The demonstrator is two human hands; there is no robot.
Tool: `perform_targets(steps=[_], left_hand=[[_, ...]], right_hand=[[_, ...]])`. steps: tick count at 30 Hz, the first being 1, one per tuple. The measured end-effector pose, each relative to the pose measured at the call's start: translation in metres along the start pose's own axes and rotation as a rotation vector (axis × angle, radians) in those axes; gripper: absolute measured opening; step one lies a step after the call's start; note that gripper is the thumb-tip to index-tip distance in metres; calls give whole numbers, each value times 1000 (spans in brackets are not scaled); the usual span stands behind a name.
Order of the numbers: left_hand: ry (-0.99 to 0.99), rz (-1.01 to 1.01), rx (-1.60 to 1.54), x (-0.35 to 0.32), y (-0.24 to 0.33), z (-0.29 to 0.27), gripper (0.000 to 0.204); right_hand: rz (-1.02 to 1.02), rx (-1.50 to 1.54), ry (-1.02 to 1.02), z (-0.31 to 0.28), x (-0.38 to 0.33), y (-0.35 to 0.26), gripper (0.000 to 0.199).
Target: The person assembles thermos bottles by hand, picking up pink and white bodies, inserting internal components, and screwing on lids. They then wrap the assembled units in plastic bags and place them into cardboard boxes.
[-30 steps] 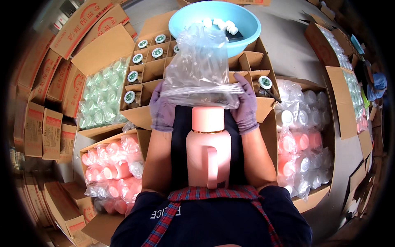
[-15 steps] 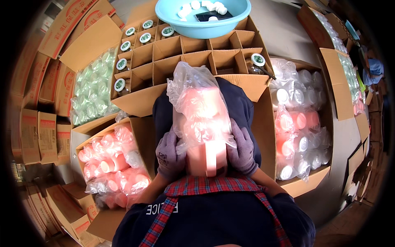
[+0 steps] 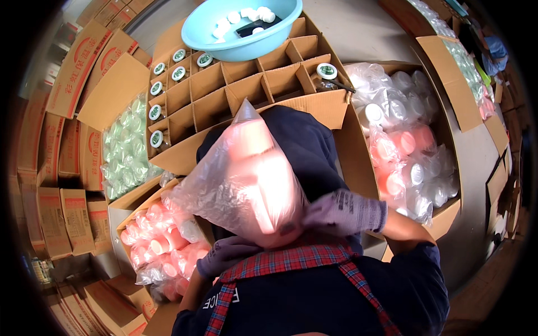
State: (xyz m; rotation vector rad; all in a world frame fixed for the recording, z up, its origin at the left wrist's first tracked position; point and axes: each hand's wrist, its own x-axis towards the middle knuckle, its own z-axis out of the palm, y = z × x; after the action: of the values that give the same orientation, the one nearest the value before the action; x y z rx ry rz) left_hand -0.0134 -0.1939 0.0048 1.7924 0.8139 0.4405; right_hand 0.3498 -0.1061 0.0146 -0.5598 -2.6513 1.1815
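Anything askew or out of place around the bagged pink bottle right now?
One oddity: the divided carton is only partly filled, with capped jars down its left cells and one jar alone at right. The bagged pink bottle sits tilted on the lap between the left hand and right hand. Nothing looks spilled or damaged.

Far side there's a light blue plastic bowl (image 3: 244,33) with small white caps in it, sitting on a divided cardboard box (image 3: 246,87). A few white-lidded jars (image 3: 168,73) fill its left cells, one more jar (image 3: 326,71) on the right. Left: a box of green bottles (image 3: 120,148), nearer one of pink bottles (image 3: 159,246). Right: bagged pink and white ones (image 3: 403,151). Stacked cartons (image 3: 50,185) far left.
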Motion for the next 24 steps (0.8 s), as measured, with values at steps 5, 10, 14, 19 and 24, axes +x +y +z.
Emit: perform_targets(steps=[5,10,14,19,24], left_hand=[[-130,-14,-66,18,0,-6,31],[321,13,224,1,9,-2,34],[739,-131,39,25,8,-19,41],[402,187,375,113,20,-12,37],[208,359,576,203,52,-11,28]], right_hand=[[-485,-495,414,-34,95,0,34],[-463,-770,384,-73,107,8,24],[186,-84,992,-101,-22,46,34],[1043,190,1293,-103,-194,113,41],[1593,-767,1078,-141,-326,147,33]])
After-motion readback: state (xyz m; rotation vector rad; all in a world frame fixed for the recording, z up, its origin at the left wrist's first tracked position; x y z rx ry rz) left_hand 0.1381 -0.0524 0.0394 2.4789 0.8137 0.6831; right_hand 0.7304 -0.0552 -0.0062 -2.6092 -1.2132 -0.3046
